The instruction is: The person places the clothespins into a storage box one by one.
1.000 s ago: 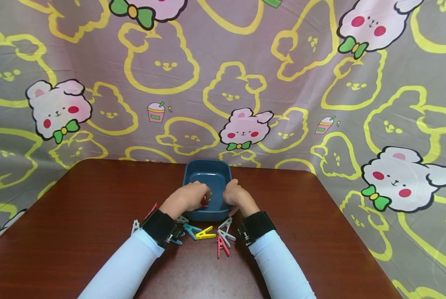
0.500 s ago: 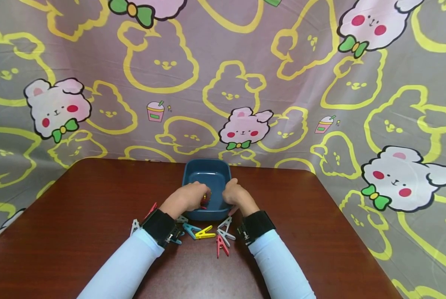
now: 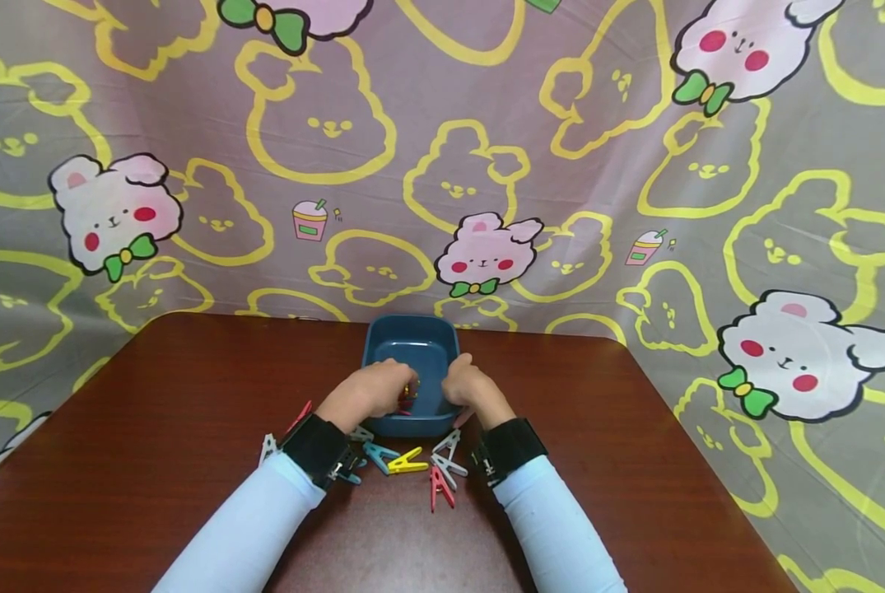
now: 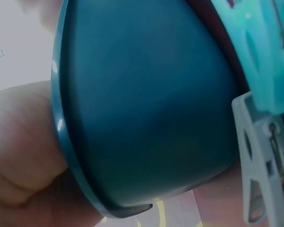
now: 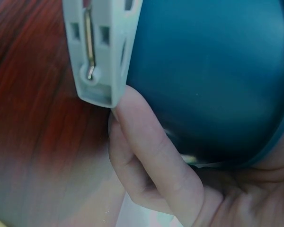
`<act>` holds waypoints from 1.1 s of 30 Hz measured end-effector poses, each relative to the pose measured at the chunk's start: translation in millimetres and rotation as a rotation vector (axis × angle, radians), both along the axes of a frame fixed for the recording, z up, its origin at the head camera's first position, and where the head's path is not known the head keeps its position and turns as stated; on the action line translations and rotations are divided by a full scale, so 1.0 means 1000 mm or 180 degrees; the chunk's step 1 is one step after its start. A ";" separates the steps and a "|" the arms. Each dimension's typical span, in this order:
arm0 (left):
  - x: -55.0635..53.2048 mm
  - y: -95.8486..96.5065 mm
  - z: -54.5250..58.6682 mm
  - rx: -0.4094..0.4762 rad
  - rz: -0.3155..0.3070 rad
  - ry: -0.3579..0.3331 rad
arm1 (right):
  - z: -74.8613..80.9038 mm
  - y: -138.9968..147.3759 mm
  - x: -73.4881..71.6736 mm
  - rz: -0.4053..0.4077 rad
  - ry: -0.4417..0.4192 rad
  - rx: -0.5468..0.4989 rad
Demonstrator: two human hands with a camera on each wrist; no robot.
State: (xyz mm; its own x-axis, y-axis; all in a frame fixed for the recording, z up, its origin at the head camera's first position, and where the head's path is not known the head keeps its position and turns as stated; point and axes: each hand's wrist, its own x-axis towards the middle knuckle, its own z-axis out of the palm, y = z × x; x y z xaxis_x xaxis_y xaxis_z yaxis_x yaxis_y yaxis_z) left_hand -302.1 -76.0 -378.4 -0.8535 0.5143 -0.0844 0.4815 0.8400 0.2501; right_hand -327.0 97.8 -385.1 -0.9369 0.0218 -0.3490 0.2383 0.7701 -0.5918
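A dark blue plastic basin (image 3: 412,426) stands near the back edge of the table. My left hand (image 3: 371,391) reaches over its near left rim with the fingers down inside. Red and yellow pieces, which look like clothespins (image 3: 405,395), show beside those fingers; the fingertips are hidden, so whether they pinch anything is unclear. At the right rim my right hand (image 3: 475,391) grips the basin. In the right wrist view its fingers (image 5: 151,137) lie along the outer wall, close by a grey clothespin (image 5: 97,47).
In front of the basin lie several clothespins: a blue one (image 3: 379,455), a yellow one (image 3: 407,462), grey ones (image 3: 449,468) and a red one (image 3: 441,489). A grey clothespin (image 3: 267,448) and a red one (image 3: 299,416) lie left of my left wrist. A patterned cloth (image 3: 575,247) hangs behind.
The red and yellow pieces by my left fingers have shifted slightly, with less red showing now. Both hands and the basin keep nearly the same place.
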 end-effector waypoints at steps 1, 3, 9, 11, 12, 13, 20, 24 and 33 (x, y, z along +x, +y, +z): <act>-0.001 -0.001 0.000 0.0017 -0.0017 0.0005 | 0.000 0.000 0.000 -0.0002 0.0001 -0.0005; -0.002 -0.003 0.001 0.0065 -0.0063 0.0017 | 0.000 0.000 0.000 -0.0002 -0.0003 -0.0007; -0.007 -0.017 0.011 0.0323 -0.0163 0.0105 | 0.000 -0.001 0.000 -0.0039 -0.0028 -0.0034; -0.007 -0.024 0.018 0.0462 -0.0145 0.0137 | 0.000 0.000 0.000 -0.0043 -0.0037 -0.0049; -0.006 -0.028 0.022 0.0530 -0.0123 0.0151 | 0.000 0.000 0.000 -0.0043 -0.0037 -0.0059; -0.005 -0.032 0.026 0.0597 -0.0103 0.0163 | 0.000 0.000 0.000 -0.0046 -0.0038 -0.0071; -0.002 -0.060 0.047 0.0823 0.0167 0.0183 | 0.000 0.003 -0.001 -0.0014 -0.0074 -0.0108; 0.003 -0.074 0.058 0.0802 0.0379 0.0165 | 0.000 0.002 -0.001 -0.0052 -0.0092 -0.0080; 0.015 -0.106 0.072 0.0528 0.0816 -0.0097 | 0.000 0.002 0.000 -0.0054 -0.0063 -0.0079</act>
